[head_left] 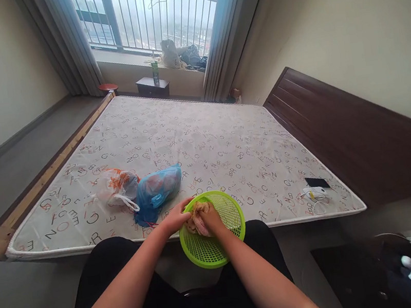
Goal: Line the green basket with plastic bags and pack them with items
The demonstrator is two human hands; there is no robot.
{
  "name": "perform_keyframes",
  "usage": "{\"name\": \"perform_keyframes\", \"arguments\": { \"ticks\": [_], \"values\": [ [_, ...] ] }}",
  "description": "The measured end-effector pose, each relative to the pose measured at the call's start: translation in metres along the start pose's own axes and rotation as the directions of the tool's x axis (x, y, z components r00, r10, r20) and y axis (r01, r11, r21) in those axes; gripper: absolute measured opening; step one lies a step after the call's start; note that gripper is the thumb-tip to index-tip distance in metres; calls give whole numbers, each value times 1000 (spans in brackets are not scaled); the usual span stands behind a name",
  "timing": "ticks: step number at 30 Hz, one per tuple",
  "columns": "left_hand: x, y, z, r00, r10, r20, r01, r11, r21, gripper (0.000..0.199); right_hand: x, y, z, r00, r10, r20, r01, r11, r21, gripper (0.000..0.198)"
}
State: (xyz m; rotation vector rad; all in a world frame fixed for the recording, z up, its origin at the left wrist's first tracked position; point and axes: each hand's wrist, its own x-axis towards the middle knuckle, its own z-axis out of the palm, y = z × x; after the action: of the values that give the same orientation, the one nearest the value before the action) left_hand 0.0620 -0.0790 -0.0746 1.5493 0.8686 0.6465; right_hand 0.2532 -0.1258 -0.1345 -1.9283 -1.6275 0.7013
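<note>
A bright green plastic mesh basket (208,257) is tilted over my lap at the front edge of the mattress. My left hand (178,217) grips its rim on the left side, thumb over the edge. Inside it, my right hand (213,220) is closed around a crumpled tan-and-pink cloth (199,221), bunched against the basket's inner wall. Just beyond my left hand lies a blue plastic bag (160,187) with something inside. Beside that bag is a clear plastic bag (117,184) with orange print and a knotted white handle.
The lettered mattress (203,138) stretches ahead to a small dark nightstand (153,87) holding a green bottle (155,72). A black phone (316,182) and a white charger with cable (315,193) lie at the right. The dark headboard (366,133) borders the right side.
</note>
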Motion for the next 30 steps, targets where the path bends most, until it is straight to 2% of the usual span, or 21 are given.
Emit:
{"name": "perform_keyframes", "arguments": {
  "ticks": [2, 5, 8, 11, 14, 17, 21, 25, 30],
  "values": [
    [1, 2, -3, 1000, 0, -15, 0, 1000, -5, 76, -2, -8, 0, 998, 10, -70, -6, 998, 67, 51],
    [2, 3, -8, 999, -1, -37, 0, 1000, -23, 72, -4, -21, -11, 978, -194, -73, 202, 969, 139, 45],
    [3, 1, -11, 998, 4, -57, -6, 999, -44, 68, -4, -26, -26, 944, -329, 26, 324, 937, 129, 31],
    [3, 0, -10, 998, 2, -65, -7, 998, -69, 70, -4, -20, -33, 906, -353, 235, 376, 924, -63, 39],
    [1, 1, -8, 998, -14, -62, 11, 999, -51, 72, -6, -11, -26, 847, -295, 442, 445, 848, -287, 59],
    [-1, 4, -5, 998, -12, -55, 12, 1000, -10, 72, -10, -7, -11, 833, -217, 509, 448, 805, -389, 70],
    [-3, 7, -3, 999, 1, -38, -1, 1000, 5, 71, -14, -8, 2, 869, -154, 470, 384, 809, -445, 76],
    [-3, 4, -2, 999, -5, -37, 6, 1000, 22, 73, -17, -9, 2, 890, -59, 452, 288, 841, -458, 82],
    [-1, -2, -2, 999, -16, -28, 17, 999, 36, 77, -17, -13, -1, 916, -58, 397, 252, 853, -458, 67]
  ]
}}
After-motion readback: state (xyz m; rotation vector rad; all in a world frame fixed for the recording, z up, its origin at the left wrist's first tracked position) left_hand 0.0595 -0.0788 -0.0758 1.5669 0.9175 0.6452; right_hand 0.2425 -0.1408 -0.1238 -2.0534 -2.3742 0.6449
